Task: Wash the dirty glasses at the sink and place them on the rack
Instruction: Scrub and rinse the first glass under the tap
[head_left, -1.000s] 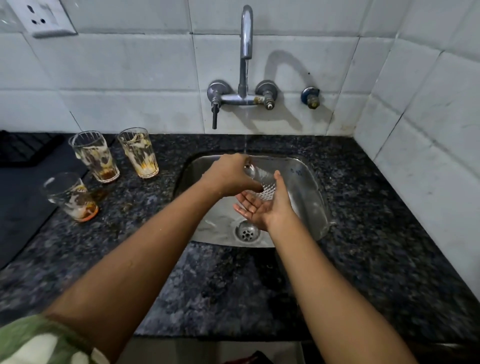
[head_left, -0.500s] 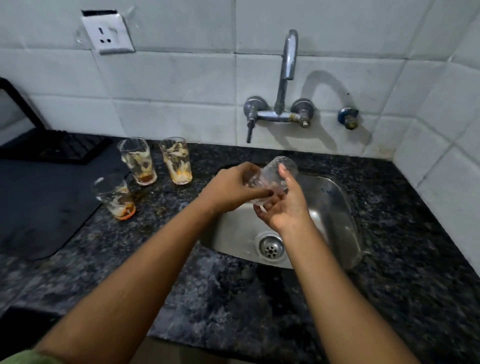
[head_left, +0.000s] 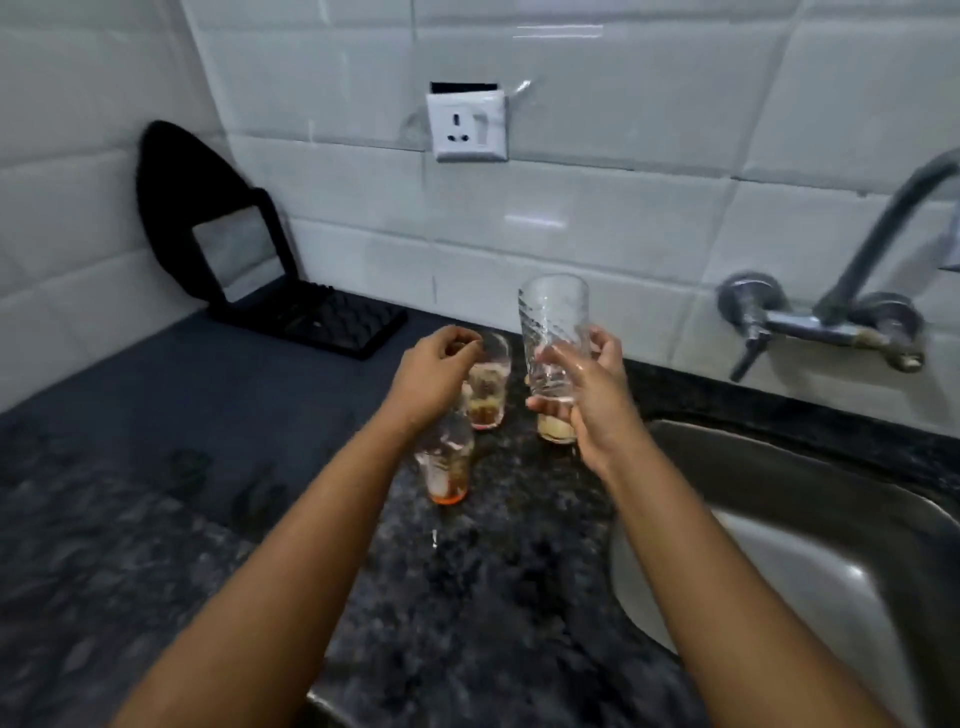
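My right hand (head_left: 589, 400) grips a clean, ribbed glass (head_left: 553, 322) by its lower half and holds it upright above the counter, left of the sink (head_left: 810, 561). My left hand (head_left: 431, 376) hovers over the dirty glasses with its fingers curled at the rim of one stained glass (head_left: 488, 389); whether it grips that rim is unclear. A second dirty glass (head_left: 447, 462) with orange residue stands in front of it. A third dirty glass (head_left: 556, 428) shows only its base behind my right hand. The black rack (head_left: 311, 317) lies at the back left.
A dark grey mat (head_left: 156, 395) covers the counter in front of the rack. A wall tap (head_left: 831, 317) sticks out at the right above the sink. A white wall socket (head_left: 466, 127) sits above the glasses. The speckled black counter (head_left: 467, 597) runs to the front edge.
The view swung left, away from the sink. My right hand carried the washed glass from the tap to above the counter. My left hand let go of it and moved over the dirty glasses.
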